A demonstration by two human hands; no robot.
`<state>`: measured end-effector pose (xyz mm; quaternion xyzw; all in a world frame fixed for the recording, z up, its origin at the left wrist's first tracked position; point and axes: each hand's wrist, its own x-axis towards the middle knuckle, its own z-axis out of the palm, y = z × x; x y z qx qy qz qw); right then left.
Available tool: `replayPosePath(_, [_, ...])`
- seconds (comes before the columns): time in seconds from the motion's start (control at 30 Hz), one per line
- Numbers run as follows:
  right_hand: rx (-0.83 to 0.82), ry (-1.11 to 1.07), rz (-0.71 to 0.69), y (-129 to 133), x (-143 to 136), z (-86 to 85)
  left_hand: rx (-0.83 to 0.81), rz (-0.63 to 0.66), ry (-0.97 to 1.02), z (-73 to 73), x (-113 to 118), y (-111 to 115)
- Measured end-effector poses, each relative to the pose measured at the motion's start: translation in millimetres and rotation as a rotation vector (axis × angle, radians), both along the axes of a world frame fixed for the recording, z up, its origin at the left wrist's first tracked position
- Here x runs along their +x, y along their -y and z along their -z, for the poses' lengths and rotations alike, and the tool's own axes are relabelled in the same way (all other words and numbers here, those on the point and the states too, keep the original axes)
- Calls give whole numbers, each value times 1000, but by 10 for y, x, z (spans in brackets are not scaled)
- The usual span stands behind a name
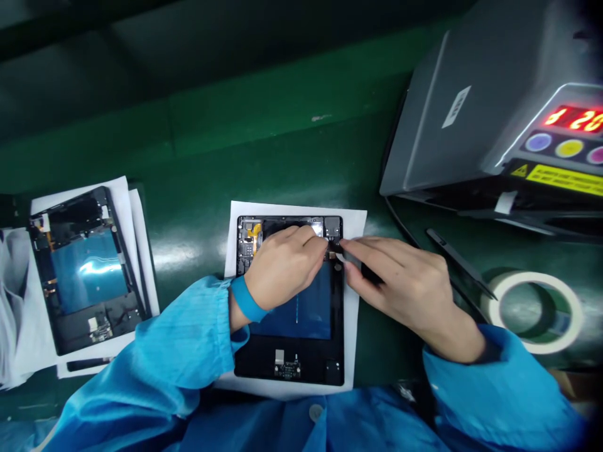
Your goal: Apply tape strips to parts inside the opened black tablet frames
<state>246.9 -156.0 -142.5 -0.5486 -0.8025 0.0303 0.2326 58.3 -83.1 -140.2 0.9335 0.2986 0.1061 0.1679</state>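
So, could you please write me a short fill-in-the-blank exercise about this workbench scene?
1. The opened tablet under both hands lies on a sheet of white ____.
2. The left hand wears a ____ wristband.
3. The roll of tape lies to the ____ of the right hand.
4. The digits on the grey machine glow ____.

Missing words: paper; blue; right; red

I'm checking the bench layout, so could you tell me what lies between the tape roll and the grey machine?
In the head view, black tweezers lie on the green mat between the tape roll and the grey machine.
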Motion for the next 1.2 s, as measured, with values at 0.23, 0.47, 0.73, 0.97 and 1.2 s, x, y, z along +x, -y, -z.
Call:
replayPosePath(0.23, [72,108,94,-63,-79,49,7,23,-21,0,4,-1])
replayPosePath(0.47, [97,144,101,-86,-87,90,19,11,-38,9,4,11])
replayPosePath(0.73, [105,158,90,-84,-80,102,12,18,-30,12,9,16])
replayPosePath(0.97, [109,168,83,-96,-83,106,6,9,-33,10,8,11])
replayPosePath(1.2, [98,157,61,-114,-94,71,11,9,-33,9,3,21])
